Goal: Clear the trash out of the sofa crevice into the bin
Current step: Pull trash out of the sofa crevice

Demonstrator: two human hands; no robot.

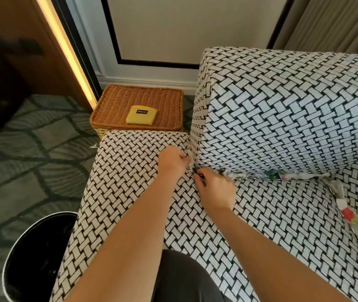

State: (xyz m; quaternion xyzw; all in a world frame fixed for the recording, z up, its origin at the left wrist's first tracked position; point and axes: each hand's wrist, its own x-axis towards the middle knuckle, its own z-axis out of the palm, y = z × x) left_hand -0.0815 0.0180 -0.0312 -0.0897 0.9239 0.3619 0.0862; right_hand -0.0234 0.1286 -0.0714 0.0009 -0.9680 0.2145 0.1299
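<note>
The sofa [282, 214] is covered in a black-and-white woven pattern. Crumpled trash [267, 175] lines the crevice under the back cushion. More wrappers [350, 214] lie in the crevice at the right side. My left hand [172, 160] is at the corner where armrest meets back cushion and pinches a pale scrap [189, 159]. My right hand [216, 189] is just right of it and pinches a small dark piece [200, 176] at the crevice. A black round bin [41, 256] stands on the floor left of the armrest.
A wicker basket [139, 105] with a yellow pouch [141, 114] on its lid stands behind the armrest by the wall. Green patterned carpet [27, 153] covers the floor on the left. A curtain [326, 22] hangs behind the sofa.
</note>
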